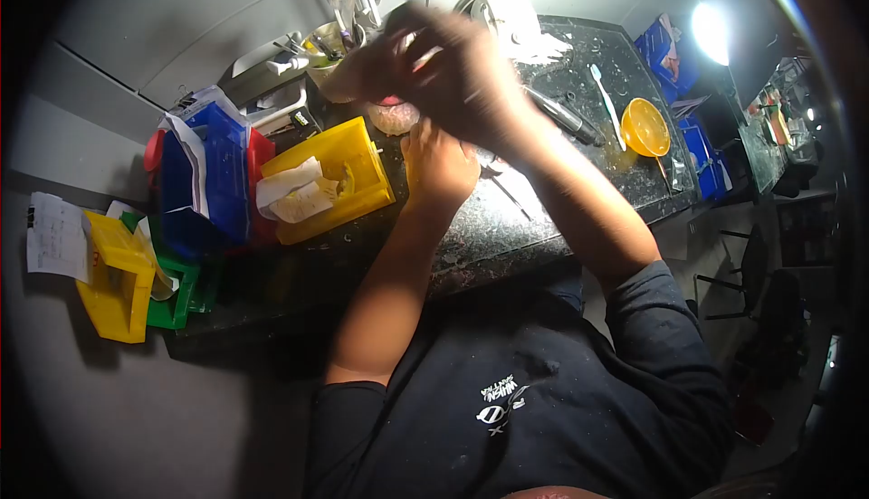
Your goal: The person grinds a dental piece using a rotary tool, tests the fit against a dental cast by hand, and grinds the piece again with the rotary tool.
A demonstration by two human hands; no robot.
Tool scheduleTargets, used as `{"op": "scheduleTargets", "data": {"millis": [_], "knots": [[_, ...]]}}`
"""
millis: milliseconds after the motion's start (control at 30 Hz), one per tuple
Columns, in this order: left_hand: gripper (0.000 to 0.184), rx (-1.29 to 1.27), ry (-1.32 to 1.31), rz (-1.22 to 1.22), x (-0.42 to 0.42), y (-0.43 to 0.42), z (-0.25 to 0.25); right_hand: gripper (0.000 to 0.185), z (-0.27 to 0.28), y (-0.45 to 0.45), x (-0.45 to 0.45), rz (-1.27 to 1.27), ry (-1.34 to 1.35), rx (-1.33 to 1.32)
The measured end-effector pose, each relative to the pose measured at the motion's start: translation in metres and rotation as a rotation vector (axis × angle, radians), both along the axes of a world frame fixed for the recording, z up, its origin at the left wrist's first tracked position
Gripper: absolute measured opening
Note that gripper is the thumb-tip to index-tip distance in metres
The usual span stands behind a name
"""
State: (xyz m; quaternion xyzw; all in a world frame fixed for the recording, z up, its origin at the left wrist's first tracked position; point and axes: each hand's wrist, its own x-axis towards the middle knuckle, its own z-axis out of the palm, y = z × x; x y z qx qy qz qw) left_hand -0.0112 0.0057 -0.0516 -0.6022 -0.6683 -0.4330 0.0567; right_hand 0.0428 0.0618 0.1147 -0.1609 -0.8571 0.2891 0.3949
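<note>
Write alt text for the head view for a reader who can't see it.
A bare right hand, blurred, is raised above a dark workbench, while the left hand is lower, close to a pale, rounded object. To the left is a yellow bin holding white paper; to the right are a toothbrush and an orange bowl.

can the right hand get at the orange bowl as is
Probably yes: the right hand is raised, though blurred, and the orange bowl sits in plain view on that arm's side. A toothbrush and a dark tool lie between, seemingly low enough to pass over.
</note>
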Motion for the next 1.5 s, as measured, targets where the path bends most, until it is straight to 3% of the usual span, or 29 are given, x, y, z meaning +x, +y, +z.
{"op": "scheduleTargets", "data": {"millis": [33, 67, 133, 167, 233, 267, 300, 367, 500, 633, 700, 767, 833, 900, 1000, 1100, 1233, 1300, 1367, 1433, 1500], "knots": [[0.029, -0.166, -0.114, 0.059, 0.006, -0.004, 0.018, 0.035, -0.002, 0.018, 0.012, -0.099, 0.006, -0.101], [0.03, -0.225, -0.12, 0.05, 0.006, -0.004, 0.021, 0.038, -0.012, 0.042, 0.026, -0.058, 0.246, -0.174], [0.034, -0.248, -0.114, 0.01, 0.003, -0.005, 0.024, 0.039, -0.009, 0.077, 0.061, 0.02, 0.381, -0.618], [0.052, -0.264, -0.106, -0.008, 0.005, -0.007, 0.035, 0.044, -0.007, 0.08, 0.076, -0.085, 0.396, -0.621], [0.08, -0.294, -0.154, -0.059, 0.01, -0.013, 0.047, 0.05, -0.032, 0.112, 0.109, 0.241, 0.403, -0.826], [0.099, -0.378, -0.133, -0.087, 0.011, -0.014, 0.053, 0.049, -0.046, 0.118, 0.123, 0.239, 0.326, -0.941], [0.103, -0.404, -0.08, -0.101, 0.013, -0.015, 0.052, 0.045, -0.051, 0.115, 0.13, 0.274, 0.284, -1.07], [0.096, -0.424, 0.041, -0.098, 0.018, -0.014, 0.047, 0.041, -0.067, 0.114, 0.129, 0.328, 0.27, -1.235], [0.086, -0.401, 0.087, -0.121, 0.02, -0.01, 0.04, 0.04, -0.069, 0.105, 0.116, 0.29, 0.288, -1.144], [0.074, -0.199, 0.008, -0.118, 0.019, -0.006, 0.039, 0.041, -0.068, 0.113, 0.11, 0.289, 0.333, -1.069], [0.079, 0.018, -0.357, -0.216, 0.015, -0.001, 0.035, 0.041, -0.07, 0.117, 0.109, 0.431, 0.444, -1.185], [0.088, 0.043, -1.05, -0.399, 0.022, -0.001, 0.036, 0.049, -0.076, 0.118, 0.108, 0.4, 0.46, -1.171], [0.086, -0.093, -1.281, -0.479, 0.013, -0.001, 0.037, 0.062, -0.081, 0.12, 0.113, 0.723, 0.559, -1.323], [0.076, -0.08, -1.284, -0.54, 0.009, -0.002, 0.037, 0.072, -0.086, 0.123, 0.118, 0.765, 0.548, -1.402], [0.055, -0.113, -1.673, -0.556, 0.009, -0.008, 0.047, 0.069, -0.095, 0.126, 0.125, 0.814, 0.55, -1.416], [0.055, -0.291, -1.639, -0.696, 0.001, -0.013, 0.047, 0.068, -0.094, 0.128, 0.13, 0.783, 0.545, -1.406], [0.059, -0.233, -1.602, -0.904, 0.001, -0.011, 0.055, 0.071, -0.092, 0.129, 0.134, 0.827, 0.555, -1.388], [0.062, -0.128, -1.978, -1.001, 0.003, -0.011, 0.058, 0.069, -0.09, 0.126, 0.134, 0.82, 0.56, -1.389], [0.058, -0.124, -2.009, -0.973, 0.002, -0.011, 0.057, 0.068, -0.089, 0.124, 0.134, 0.809, 0.557, -1.39], [0.055, -0.105, -1.775, -0.92, -0.002, -0.01, 0.048, 0.069, -0.088, 0.121, 0.134, 0.801, 0.552, -1.39], [0.053, -0.107, -1.814, -0.887, -0.003, -0.011, 0.053, 0.067, -0.085, 0.117, 0.133, 0.783, 0.536, -1.41]]}}
